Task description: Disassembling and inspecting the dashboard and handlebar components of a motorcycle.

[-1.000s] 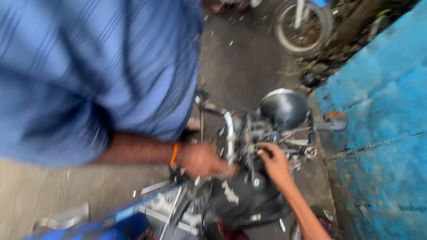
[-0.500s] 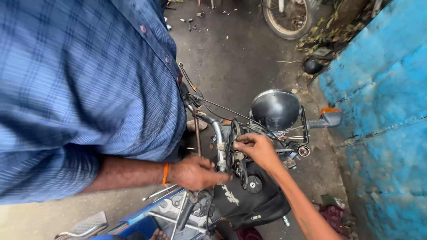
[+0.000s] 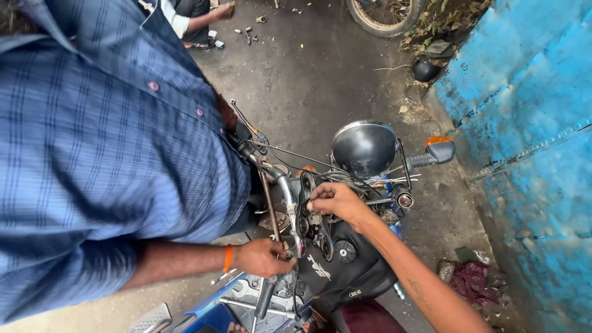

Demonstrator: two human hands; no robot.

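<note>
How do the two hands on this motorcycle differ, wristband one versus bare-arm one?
The hand with the orange wristband comes from a blue checked sleeve at left; the person's right hand reaches in on a bare arm from the lower right. The wristband hand is closed round a thin rusty rod; the right hand rests on a dark metal plate. Both work above the black fuel tank.

The blue checked shirt [image 3: 92, 154] of the person bending in fills the left of the view and hides most of the handlebar [image 3: 271, 185] and the ground behind it, and the left hand [image 3: 262, 258] covers whatever its fingers grip. The right hand [image 3: 333, 200] hides the part it touches on the fork clamp [image 3: 311, 225]. Only 1 wheel [image 3: 382, 15] shows at the top edge, cut off, as is another person [image 3: 194, 15] there; the small bits on the ground [image 3: 250, 31] are too small to tell.
</note>
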